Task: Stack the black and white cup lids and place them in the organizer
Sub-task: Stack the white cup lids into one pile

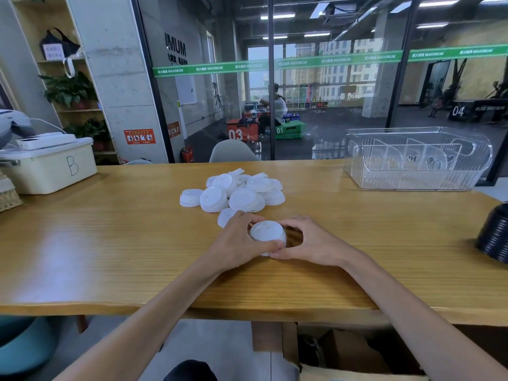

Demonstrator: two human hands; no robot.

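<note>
Both hands cup a short stack of white lids (pixel 268 234) on the worktop (pixel 110 243), just in front of the loose lid pile (pixel 236 192). The left hand (pixel 242 243) curls its fingers around the stack; the right hand (pixel 308 243) pinches its near edge. Squaring the rims before lifting should keep them nested. The clear organizer (pixel 417 158) stands well behind and right of the pile.

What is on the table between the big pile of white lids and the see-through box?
Nothing. In the head view, only bare wooden table lies between the loose pile of white plastic cup lids and the clear plastic organizer box.
</note>
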